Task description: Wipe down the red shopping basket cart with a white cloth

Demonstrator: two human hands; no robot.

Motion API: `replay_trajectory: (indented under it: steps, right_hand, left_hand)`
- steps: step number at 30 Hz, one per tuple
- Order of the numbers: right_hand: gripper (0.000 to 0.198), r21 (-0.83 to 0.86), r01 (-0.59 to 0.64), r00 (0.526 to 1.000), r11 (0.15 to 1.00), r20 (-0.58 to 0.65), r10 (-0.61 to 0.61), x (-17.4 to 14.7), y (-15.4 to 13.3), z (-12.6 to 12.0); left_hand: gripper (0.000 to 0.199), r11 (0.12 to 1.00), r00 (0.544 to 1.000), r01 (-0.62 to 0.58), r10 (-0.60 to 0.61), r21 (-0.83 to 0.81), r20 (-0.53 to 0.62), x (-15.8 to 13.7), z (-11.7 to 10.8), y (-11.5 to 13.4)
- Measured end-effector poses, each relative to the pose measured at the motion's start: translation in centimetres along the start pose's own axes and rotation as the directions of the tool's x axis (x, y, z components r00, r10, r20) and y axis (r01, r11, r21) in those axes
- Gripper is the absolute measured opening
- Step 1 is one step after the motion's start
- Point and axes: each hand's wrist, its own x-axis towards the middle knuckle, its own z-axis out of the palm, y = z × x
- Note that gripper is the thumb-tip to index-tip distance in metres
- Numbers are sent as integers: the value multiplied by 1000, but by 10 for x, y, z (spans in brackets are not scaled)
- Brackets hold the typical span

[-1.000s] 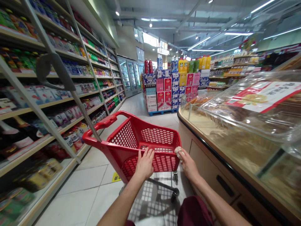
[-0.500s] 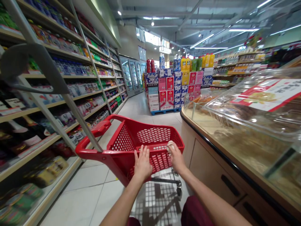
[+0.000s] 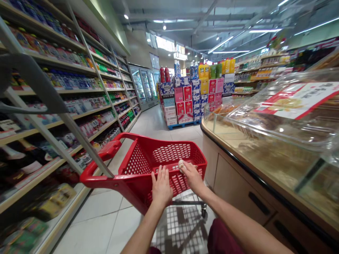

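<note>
The red shopping cart (image 3: 132, 185) stands just before me. My left hand (image 3: 162, 187) lies open on its near rim (image 3: 127, 178); my right hand's grip is closed round a bunched white cloth (image 3: 181, 165). Pressing too hard could roll it on its castor (image 3: 203, 211), or the cloth might snag in the lattice (image 3: 176, 184). Beneath: pale floor tiles (image 3: 103, 211); around: drink shelves (image 3: 71, 91), glass-topped display counter (image 3: 238, 190), stacked cartons (image 3: 188, 106)
</note>
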Motion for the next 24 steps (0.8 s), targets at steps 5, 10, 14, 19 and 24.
replay_trajectory:
  steps: [5,10,14,19,24]
  right_hand:
    - [45,-43,-213,976,976,-55,210,1,7,-3]
    - [40,49,-85,994,995,-71,88,-8,2,0]
    - [38,56,-212,970,976,-109,217,-14,22,-5]
    - [47,56,-302,938,952,-161,307,-22,23,2]
    - [50,139,-118,976,983,-164,140,-16,-6,6]
  left_hand:
    - [69,1000,999,-22,22,-11,-46,-11,6,1]
    - [69,996,995,-85,86,17,-56,-12,6,1]
    - [62,996,990,51,-40,77,-135,-13,-7,-21]
    - [55,986,981,83,-56,143,-187,-11,-17,-39]
    - [54,989,979,64,-36,135,-202,-8,-15,-32]
